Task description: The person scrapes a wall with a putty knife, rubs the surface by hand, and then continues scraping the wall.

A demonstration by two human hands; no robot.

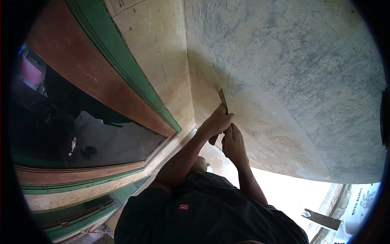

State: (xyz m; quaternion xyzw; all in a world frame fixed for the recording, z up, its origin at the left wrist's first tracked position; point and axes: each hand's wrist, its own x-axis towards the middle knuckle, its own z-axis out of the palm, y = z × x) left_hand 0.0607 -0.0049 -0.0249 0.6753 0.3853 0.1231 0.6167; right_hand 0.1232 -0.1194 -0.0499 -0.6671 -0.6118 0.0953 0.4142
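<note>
Dark cloth of the shirt lies nearest. Beyond it, the right hand has bent fingers, and one cannot tell if it grips something. Just beside, the left hand is closed around a flat strip, whose upper end is at the patchy grey wall; contact is unclear.

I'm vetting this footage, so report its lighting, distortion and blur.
Head view: black rounded borders, and the green frame bows, suggesting wide-angle distortion; head view: white glare below the wall, dimness inside the frame; head view: left hand, right hand and flat tool show no obvious motion blur.
</note>
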